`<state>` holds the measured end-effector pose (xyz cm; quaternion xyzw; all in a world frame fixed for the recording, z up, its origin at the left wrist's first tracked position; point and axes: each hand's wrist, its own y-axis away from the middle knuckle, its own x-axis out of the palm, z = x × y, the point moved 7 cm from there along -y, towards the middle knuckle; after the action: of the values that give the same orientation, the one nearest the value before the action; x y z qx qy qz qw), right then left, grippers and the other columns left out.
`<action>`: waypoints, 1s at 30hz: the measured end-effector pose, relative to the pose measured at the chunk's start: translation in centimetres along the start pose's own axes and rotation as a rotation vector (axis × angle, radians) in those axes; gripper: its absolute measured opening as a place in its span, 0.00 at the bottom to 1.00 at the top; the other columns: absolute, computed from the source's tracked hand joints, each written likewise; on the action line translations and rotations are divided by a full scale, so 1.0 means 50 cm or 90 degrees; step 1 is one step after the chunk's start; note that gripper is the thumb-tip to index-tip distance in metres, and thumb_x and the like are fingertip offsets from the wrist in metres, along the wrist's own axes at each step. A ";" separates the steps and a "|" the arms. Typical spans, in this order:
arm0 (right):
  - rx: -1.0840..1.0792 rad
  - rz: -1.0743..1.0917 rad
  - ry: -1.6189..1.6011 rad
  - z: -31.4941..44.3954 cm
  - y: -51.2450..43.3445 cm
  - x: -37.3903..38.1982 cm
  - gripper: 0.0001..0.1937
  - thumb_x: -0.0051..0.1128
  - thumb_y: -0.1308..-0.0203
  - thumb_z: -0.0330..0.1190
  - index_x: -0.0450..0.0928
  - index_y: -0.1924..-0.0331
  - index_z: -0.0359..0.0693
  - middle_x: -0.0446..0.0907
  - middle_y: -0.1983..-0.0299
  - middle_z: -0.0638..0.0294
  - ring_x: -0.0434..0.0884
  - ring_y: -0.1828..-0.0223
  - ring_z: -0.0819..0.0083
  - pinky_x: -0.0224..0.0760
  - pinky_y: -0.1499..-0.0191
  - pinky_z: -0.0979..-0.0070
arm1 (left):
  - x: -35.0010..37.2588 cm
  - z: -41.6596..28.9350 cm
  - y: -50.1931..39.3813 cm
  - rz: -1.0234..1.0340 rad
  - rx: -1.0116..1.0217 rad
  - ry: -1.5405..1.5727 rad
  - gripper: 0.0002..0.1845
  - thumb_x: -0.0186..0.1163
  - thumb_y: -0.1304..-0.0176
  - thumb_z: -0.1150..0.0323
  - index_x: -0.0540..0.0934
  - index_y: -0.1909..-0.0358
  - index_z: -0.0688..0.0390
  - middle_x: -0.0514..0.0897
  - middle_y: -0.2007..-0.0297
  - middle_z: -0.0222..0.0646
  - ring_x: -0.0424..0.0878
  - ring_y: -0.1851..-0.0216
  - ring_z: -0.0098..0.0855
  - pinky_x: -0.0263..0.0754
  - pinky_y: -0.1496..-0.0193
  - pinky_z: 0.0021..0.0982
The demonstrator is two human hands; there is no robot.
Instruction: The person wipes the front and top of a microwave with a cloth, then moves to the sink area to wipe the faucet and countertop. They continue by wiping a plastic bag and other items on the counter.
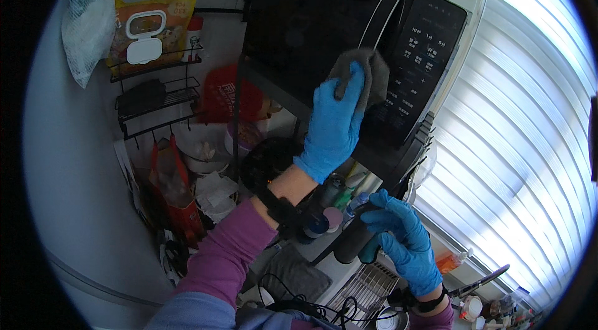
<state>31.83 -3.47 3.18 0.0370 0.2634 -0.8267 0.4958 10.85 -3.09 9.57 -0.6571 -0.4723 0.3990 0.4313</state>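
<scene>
My left hand (334, 124), in a blue glove, holds a grey cloth (373, 82) against the front of a black microwave oven (303, 26). The cloth covers the lower end of the door handle (383, 17), beside the control panel (416, 63). Lower right, my right hand (406, 241), gloved in the same blue, has its fingers apart. Its fingertips overlap a dark, rounded object (350, 239) with a teal part (370, 250) beside it; whether they touch is unclear.
The microwave stands on a black rack (275, 87). Below are a dark pan (266, 159), jars (315, 227) and bottles (359, 201). A wire wall shelf (159, 105) holds a wipes pack (149, 31). A red bag (177, 194) hangs beneath it. Blinds (509, 143) line the right; cables (299, 299) loop below.
</scene>
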 end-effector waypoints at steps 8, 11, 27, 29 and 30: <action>0.016 -0.022 -0.016 -0.007 0.017 -0.012 0.28 0.52 0.36 0.26 0.59 0.33 0.42 0.69 0.38 0.54 0.74 0.42 0.63 0.71 0.42 0.68 | -0.038 -0.035 -0.131 -0.107 0.194 0.023 0.30 0.56 0.36 0.65 0.61 0.31 0.52 0.66 0.53 0.52 0.69 0.54 0.46 0.72 0.53 0.39; 0.031 -0.036 -0.025 -0.007 0.022 -0.015 0.28 0.52 0.36 0.26 0.59 0.33 0.42 0.68 0.36 0.55 0.74 0.41 0.63 0.70 0.41 0.67 | -0.053 -0.068 -0.250 -0.059 0.205 -0.044 0.28 0.55 0.34 0.61 0.64 0.33 0.54 0.67 0.57 0.44 0.70 0.59 0.37 0.71 0.55 0.36; 0.026 -0.026 -0.052 -0.008 0.036 -0.001 0.27 0.52 0.36 0.25 0.61 0.33 0.42 0.68 0.36 0.54 0.74 0.41 0.64 0.69 0.41 0.69 | 0.006 0.010 0.048 0.036 0.014 -0.085 0.33 0.55 0.34 0.60 0.58 0.30 0.60 0.71 0.57 0.52 0.75 0.59 0.44 0.77 0.59 0.36; 0.029 -0.023 -0.056 -0.012 0.036 0.001 0.26 0.51 0.36 0.26 0.61 0.33 0.42 0.68 0.37 0.54 0.75 0.42 0.64 0.69 0.41 0.69 | 0.019 0.020 0.085 0.110 -0.006 -0.091 0.34 0.55 0.34 0.60 0.57 0.31 0.62 0.71 0.57 0.52 0.75 0.60 0.44 0.77 0.60 0.36; 0.030 -0.025 -0.057 -0.013 0.037 0.001 0.26 0.51 0.36 0.26 0.61 0.33 0.42 0.69 0.37 0.54 0.75 0.42 0.65 0.69 0.41 0.69 | 0.026 0.025 0.100 0.153 -0.021 -0.092 0.34 0.55 0.34 0.60 0.57 0.31 0.63 0.71 0.57 0.52 0.75 0.61 0.43 0.76 0.60 0.36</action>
<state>33.22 -3.87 1.85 0.0066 0.2221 -0.8432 0.4896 11.36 -2.52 4.29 -0.6855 -0.4267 0.4863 0.3339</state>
